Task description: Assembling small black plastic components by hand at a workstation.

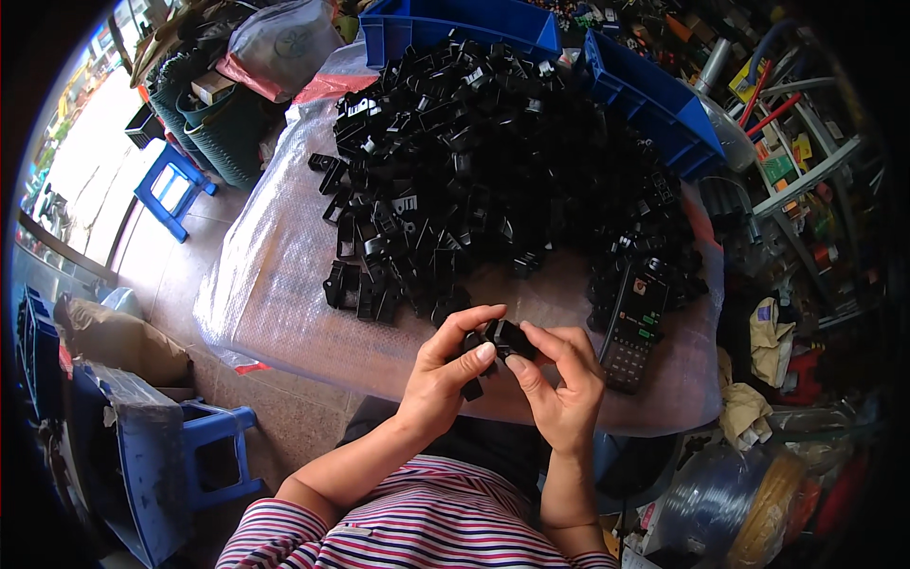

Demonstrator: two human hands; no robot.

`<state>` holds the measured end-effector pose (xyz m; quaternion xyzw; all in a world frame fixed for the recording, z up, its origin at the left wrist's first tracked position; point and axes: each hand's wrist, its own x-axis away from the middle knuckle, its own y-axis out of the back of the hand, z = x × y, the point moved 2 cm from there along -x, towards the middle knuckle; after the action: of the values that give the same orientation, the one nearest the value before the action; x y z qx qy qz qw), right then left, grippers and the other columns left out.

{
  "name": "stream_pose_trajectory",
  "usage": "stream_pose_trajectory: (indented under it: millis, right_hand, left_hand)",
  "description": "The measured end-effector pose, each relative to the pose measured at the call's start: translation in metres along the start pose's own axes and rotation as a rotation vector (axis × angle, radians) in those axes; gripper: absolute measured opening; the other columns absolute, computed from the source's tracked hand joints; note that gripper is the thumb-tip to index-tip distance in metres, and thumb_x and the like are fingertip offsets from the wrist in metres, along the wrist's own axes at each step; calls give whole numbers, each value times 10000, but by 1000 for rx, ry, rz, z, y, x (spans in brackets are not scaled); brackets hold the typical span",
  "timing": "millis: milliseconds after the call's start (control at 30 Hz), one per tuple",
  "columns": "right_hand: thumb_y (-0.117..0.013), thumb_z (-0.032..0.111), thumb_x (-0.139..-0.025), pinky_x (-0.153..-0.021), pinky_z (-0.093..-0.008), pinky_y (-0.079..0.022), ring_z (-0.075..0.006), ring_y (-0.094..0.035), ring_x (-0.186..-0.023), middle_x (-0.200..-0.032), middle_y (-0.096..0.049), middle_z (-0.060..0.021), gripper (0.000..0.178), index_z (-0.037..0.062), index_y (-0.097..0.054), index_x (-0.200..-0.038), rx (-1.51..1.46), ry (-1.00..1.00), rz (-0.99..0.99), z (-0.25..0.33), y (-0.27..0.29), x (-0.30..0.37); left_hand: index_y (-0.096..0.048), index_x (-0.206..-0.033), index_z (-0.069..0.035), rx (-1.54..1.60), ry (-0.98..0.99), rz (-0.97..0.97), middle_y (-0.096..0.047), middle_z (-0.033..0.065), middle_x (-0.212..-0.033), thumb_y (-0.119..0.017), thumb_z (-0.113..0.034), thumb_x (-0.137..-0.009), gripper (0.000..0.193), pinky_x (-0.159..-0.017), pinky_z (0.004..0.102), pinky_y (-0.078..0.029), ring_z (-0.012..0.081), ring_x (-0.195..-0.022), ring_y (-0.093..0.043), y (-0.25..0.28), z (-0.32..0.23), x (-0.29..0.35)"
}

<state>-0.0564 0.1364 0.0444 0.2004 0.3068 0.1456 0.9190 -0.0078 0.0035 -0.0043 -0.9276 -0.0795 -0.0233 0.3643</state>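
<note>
My left hand (445, 375) and my right hand (561, 379) meet over the table's near edge. Both pinch the same small black plastic part (500, 339), which I hold between thumbs and fingertips. A second black piece seems tucked under my left fingers. Beyond them a big heap of similar black plastic parts (493, 161) covers the table (275, 284), which is wrapped in clear bubble wrap. A black calculator (633, 327) lies just right of my right hand.
Two blue plastic bins (654, 100) stand at the back behind the heap. Blue stools (218, 455) stand to the left on the tiled floor. Shelves with tools and clutter fill the right side, and a coil of tubing (758, 503) sits at the lower right.
</note>
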Motion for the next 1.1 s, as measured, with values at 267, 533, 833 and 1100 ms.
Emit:
stream_pose_trajectory:
  millis: [267, 533, 833, 1100]
  right_hand:
    - [-791, 7, -674, -601, -275, -486, -177, -589, -688, -845, -602, -80, 343, 33, -659, -990, 184, 12, -7, 0, -9, 14]
    - [-815, 51, -664, -627, -284, -492, -185, -600, -709, -823, -605, -75, 336, 28, -656, -959, 50, 2, -8, -3, -10, 22]
    - [-811, 56, -681, -645, -269, -485, -169, -589, -708, -806, -602, -57, 302, 21, -656, -938, -13, -22, 6, 0, -7, 21]
    - [-802, 25, -679, -605, -292, -533, -198, -638, -718, -834, -613, -75, 349, 39, -654, -996, -19, 31, 9, 1, -3, 24]
  left_hand:
    - [-451, -1303, -49, -137, -137, -24, -580, 87, -1183, -645, -178, -878, 485, -861, 266, -455, 138, -1007, -542, 1, -1, 10]
    - [-462, -1253, -59, -272, -145, -19, -580, 113, -1174, -667, -120, -847, 459, -885, 295, -468, 171, -1025, -558, 5, 3, 15]
    - [-439, -1281, -67, -51, -25, 48, -572, 147, -1182, -669, -129, -840, 501, -930, 359, -468, 239, -1076, -564, 10, -1, 12]
    - [-428, -1304, -86, 47, -39, 74, -571, 90, -1188, -676, -205, -863, 519, -899, 285, -459, 155, -1035, -541, 7, 1, 12]
